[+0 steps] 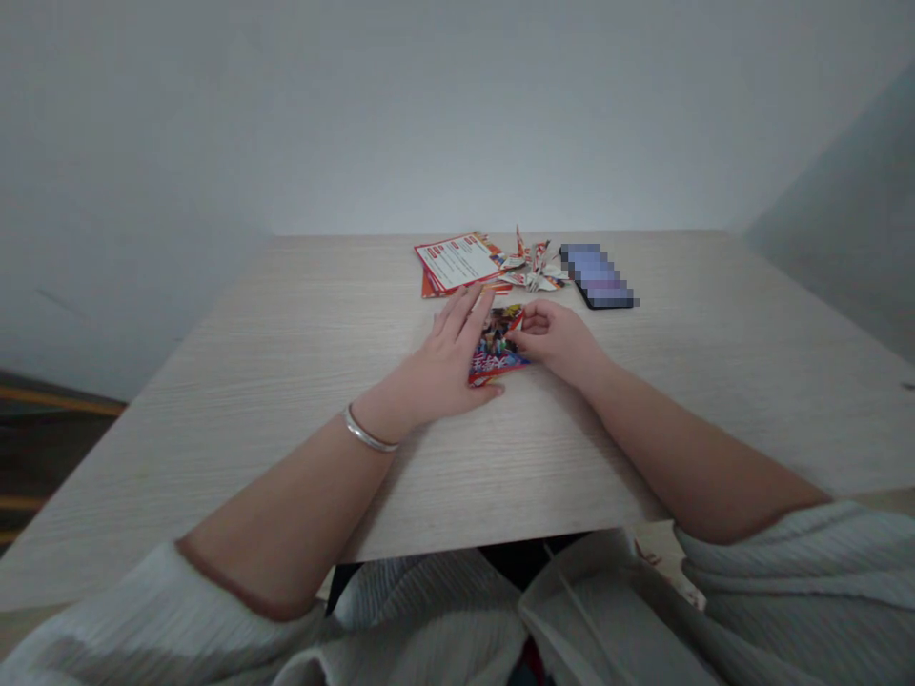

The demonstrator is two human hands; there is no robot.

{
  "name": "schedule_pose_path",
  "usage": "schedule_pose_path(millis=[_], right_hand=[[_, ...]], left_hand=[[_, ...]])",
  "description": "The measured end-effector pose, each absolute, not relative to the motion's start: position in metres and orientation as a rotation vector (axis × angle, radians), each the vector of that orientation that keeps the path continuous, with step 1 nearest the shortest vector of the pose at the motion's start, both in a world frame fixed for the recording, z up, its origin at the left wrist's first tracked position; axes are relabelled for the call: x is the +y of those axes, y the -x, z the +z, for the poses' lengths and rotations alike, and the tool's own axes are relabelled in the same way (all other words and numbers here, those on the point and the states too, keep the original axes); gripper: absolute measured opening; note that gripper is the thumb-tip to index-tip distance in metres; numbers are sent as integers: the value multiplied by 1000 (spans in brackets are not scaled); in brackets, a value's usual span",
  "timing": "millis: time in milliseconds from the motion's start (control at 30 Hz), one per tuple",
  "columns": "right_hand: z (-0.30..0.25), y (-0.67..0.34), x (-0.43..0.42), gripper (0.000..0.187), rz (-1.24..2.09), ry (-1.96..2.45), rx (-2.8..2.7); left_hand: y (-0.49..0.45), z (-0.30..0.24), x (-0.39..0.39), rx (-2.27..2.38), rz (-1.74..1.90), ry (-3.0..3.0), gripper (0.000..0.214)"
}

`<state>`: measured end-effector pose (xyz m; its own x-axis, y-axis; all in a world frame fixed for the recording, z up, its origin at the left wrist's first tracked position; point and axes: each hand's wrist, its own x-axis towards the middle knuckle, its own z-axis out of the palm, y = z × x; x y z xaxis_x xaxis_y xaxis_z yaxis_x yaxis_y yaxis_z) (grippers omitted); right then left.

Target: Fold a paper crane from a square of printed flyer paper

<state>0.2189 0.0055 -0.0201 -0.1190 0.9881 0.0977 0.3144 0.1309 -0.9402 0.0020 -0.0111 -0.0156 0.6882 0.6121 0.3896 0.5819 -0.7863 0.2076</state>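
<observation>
A colourful printed sheet of paper, seemingly folded, lies on the table in front of me. Across its left side my left hand rests flat, fingers stretched out and thumb near the lower edge. At the paper's right edge, my right hand pinches it between thumb and curled fingers. Part of the paper is hidden under my left hand. Just beyond it are a stack of printed sheets, white with red borders on top, and several folded paper shapes bunched together.
A phone with a blurred-out screen lies at the back right of the pale wood table. The table meets a plain wall at its far edge. A silver bangle circles my left wrist.
</observation>
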Motion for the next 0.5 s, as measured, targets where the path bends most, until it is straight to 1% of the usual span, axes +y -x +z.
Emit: schedule_pose_path(millis=[100,267,367,500], right_hand=[[-21,-217,5,18,984,1248,-1536],[-19,-211,-1,17,822,1440,-1655],[-18,-209,-4,14,795,1421,-1730],[-19,-209,-3,10,768,1391,-1730]], left_hand=[[-2,-16,-11,1040,731,-2854,121],[-4,-11,-13,1081,714,-2839,114],[-5,-9,-14,1085,671,-2798,110],[-5,-11,-13,1095,609,-2724,111]])
